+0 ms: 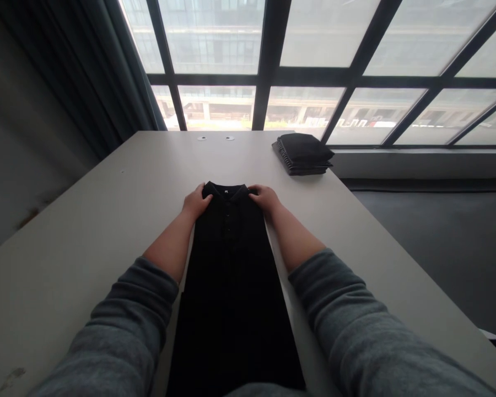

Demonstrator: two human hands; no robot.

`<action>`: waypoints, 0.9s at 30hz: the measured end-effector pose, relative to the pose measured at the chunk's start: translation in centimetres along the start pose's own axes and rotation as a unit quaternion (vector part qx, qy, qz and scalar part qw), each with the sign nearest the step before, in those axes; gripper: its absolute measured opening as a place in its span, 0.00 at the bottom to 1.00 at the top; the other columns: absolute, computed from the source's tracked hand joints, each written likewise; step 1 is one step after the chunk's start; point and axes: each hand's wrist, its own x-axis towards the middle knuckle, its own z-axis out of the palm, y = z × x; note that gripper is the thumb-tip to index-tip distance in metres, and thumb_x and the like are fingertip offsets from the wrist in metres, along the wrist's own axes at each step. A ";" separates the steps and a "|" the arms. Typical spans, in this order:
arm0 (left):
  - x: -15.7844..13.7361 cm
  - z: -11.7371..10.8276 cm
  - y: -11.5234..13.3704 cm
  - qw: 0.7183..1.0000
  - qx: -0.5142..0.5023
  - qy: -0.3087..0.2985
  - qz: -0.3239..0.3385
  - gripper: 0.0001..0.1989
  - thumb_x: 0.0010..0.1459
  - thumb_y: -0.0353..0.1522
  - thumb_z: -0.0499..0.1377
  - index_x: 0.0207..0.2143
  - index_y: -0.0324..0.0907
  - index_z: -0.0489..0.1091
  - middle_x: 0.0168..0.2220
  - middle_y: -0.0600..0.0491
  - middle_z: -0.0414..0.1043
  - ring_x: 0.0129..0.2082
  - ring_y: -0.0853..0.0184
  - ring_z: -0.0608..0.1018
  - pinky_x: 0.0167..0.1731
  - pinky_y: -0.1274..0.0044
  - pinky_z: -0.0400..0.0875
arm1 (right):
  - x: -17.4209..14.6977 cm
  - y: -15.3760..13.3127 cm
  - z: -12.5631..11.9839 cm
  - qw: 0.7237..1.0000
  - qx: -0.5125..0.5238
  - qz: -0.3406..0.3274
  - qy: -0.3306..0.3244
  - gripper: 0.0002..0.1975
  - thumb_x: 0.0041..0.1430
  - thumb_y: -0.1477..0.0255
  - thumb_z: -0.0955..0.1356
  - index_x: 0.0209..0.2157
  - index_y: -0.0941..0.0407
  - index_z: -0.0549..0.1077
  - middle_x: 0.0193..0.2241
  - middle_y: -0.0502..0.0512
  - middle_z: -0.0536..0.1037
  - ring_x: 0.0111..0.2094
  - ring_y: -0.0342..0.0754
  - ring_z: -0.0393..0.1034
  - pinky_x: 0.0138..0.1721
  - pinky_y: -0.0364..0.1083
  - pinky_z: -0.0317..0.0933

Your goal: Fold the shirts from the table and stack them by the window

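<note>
A black collared shirt (231, 264) with a short button placket lies lengthwise on the white table, its sides tucked in to a narrow strip. Its collar points away from me and the lower end runs out of view below. My left hand (197, 202) grips the shirt's left shoulder, thumb on top and fingers out of sight beneath. At the opposite shoulder, my right hand (265, 198) pinches the cloth in the same way. Both hands are closed on the fabric beside the collar.
On the far right corner of the white table (149, 165) sits a stack of folded dark clothes (303, 153). Two round white caps are set in the tabletop near its far edge. Beyond stand large framed windows (215, 49), with a dark curtain (95, 66) at the left.
</note>
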 end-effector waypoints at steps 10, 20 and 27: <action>-0.5 -0.8 1.2 0.911 -0.397 -0.110 0.010 0.36 0.52 0.39 0.72 0.62 0.38 0.70 0.55 0.41 0.79 0.52 0.54 0.82 0.58 0.58 0.76 | 0.3 0.8 0.0 0.911 0.413 0.000 -0.010 0.35 0.49 0.69 0.74 0.60 0.57 0.71 0.47 0.54 0.79 0.42 0.44 0.77 0.51 0.48 0.73; -1.4 -2.6 2.6 0.913 -0.391 -0.115 -0.001 0.32 0.44 0.41 0.77 0.50 0.38 0.76 0.47 0.45 0.82 0.48 0.54 0.82 0.57 0.57 0.75 | -1.5 -1.8 -1.3 0.944 0.328 0.009 -0.021 0.35 0.50 0.73 0.73 0.62 0.58 0.74 0.42 0.54 0.82 0.38 0.46 0.76 0.49 0.50 0.74; -3.4 -5.3 3.6 0.941 -0.323 -0.081 0.060 0.27 0.47 0.40 0.74 0.49 0.40 0.76 0.43 0.50 0.81 0.45 0.57 0.81 0.55 0.61 0.75 | -5.0 -4.4 -3.8 0.971 0.225 -0.071 0.035 0.34 0.55 0.71 0.71 0.65 0.56 0.73 0.42 0.52 0.81 0.38 0.44 0.74 0.49 0.47 0.72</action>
